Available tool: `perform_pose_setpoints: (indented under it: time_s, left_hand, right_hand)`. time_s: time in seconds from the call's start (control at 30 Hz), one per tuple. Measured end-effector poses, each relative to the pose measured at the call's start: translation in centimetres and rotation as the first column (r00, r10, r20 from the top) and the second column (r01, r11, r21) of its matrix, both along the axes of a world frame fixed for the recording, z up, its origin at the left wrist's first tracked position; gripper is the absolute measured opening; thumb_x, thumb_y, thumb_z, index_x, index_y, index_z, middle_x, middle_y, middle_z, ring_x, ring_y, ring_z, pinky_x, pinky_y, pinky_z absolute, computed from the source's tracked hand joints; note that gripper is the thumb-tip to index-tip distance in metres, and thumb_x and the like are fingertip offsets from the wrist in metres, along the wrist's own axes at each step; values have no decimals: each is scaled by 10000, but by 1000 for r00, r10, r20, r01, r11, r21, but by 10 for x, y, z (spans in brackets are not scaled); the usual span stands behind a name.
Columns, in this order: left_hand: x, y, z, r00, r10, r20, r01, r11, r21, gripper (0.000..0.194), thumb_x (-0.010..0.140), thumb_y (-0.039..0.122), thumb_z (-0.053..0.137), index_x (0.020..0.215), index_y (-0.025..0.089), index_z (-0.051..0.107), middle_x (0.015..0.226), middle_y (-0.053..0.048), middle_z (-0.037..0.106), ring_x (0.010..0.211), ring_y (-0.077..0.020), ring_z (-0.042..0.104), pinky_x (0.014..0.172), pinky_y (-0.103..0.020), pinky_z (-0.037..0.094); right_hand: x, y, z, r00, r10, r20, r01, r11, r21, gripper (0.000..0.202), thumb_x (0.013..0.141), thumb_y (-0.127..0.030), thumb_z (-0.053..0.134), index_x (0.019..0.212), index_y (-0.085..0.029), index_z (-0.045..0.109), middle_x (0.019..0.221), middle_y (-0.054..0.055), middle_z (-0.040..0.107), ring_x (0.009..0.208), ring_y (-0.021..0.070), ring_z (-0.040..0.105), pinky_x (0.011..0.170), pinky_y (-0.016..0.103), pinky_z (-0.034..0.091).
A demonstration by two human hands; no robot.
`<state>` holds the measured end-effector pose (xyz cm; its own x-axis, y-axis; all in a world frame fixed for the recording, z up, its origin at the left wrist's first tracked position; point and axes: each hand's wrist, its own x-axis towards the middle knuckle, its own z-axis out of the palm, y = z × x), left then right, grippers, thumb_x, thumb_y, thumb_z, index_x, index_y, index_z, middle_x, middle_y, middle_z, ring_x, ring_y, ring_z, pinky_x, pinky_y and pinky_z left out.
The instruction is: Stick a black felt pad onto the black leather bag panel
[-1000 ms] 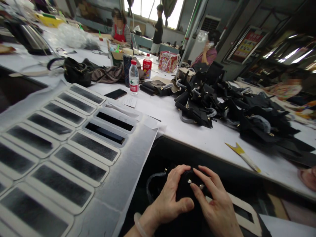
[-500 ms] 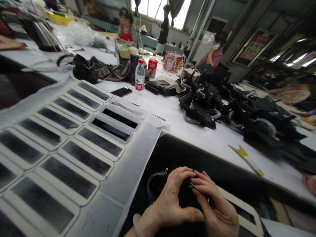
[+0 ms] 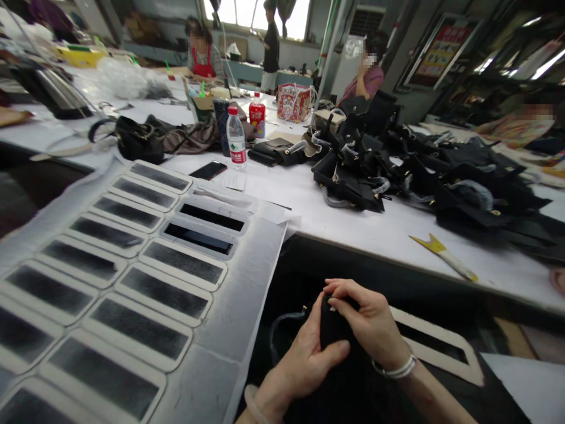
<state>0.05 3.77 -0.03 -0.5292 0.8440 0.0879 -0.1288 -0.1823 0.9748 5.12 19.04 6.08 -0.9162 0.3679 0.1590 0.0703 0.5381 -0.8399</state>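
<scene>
Below the table's near edge, both of my hands grip a small black bag piece. My left hand cups it from the left with the thumb across its front. My right hand closes over its top, fingers curled down. A thin wrapped handle loop hangs from the piece to the left. Most of the piece is hidden in the dark under my hands.
A white template sheet with several black rectangular cut-outs lies at left. On the white table sit a pile of black bags, a water bottle, a phone and a yellow-tipped tool. Other people work at the far end.
My right hand has turned and moved over the top of the black piece, its wrist band now in view. The camera view has shifted slightly.
</scene>
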Motion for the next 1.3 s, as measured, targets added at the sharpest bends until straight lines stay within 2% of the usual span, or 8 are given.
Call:
perform_pose_setpoints:
  time_s: [0.13,0.27,0.47,0.57,0.77,0.93,1.1,1.3]
  left_hand:
    - [4,-5,3,993,118,-16,-119,983,-139,615,912,262,606,1491,264,399,1460,-32,538,1340,-221,491,1130,-331,379]
    - [6,-9,7,945,226,-239,-294,904,-311,363,961,336,522,1294,242,633,1063,-34,742,966,-205,673,875,-273,501]
    - [2,-12,0,906,259,-336,-387,829,-404,387,972,444,473,1052,181,746,688,-11,689,572,-132,558,555,-218,413]
    - [1,-12,-3,922,285,-262,-371,846,-384,390,961,463,490,1013,178,750,803,-37,738,697,-168,639,632,-222,470]
    - [-5,-17,-9,949,300,-95,-312,860,-404,384,930,491,554,1062,180,738,1015,-64,762,887,-222,683,790,-264,520]
    - [-9,-17,-9,969,247,-5,-229,890,-395,422,931,508,552,1129,177,724,1106,-75,750,1006,-248,685,881,-298,530]
    - [-1,-38,-14,987,158,23,-137,910,-393,591,866,585,605,1313,199,629,1330,-95,653,1269,-312,566,1083,-404,459]
    - [23,-110,-26,994,5,110,45,893,-449,748,728,712,653,1411,462,483,1486,39,511,1443,-300,348,1162,-453,381]
  right_hand:
    - [-11,3,-6,992,16,127,0,992,-126,119,823,-188,603,705,-203,613,919,14,728,883,189,678,797,295,508]
    - [-21,0,-11,992,14,129,6,988,-152,134,766,-157,633,643,-197,600,850,-3,728,813,171,672,751,274,487]
    - [-32,-4,-25,989,-55,140,84,974,-212,117,678,-97,649,608,-190,661,763,9,732,755,179,666,715,278,479]
    - [-30,0,-27,988,-78,134,116,944,-309,83,751,-210,656,728,-178,729,789,26,742,735,179,671,672,269,503]
    - [8,-6,-23,979,-183,93,206,861,-465,376,902,-449,561,1090,-149,690,956,68,739,823,186,687,673,272,543]
    - [21,-3,-16,992,-59,114,94,938,-334,418,925,-395,542,1275,-183,625,1221,94,681,1104,230,640,939,361,505]
    - [-8,21,-9,941,274,198,-215,937,-277,424,545,-206,873,958,-256,788,905,-23,745,893,208,668,804,265,482]
    - [-18,20,-16,913,342,223,-256,905,-340,241,607,-238,827,832,-182,761,681,-50,649,639,118,558,561,194,408]
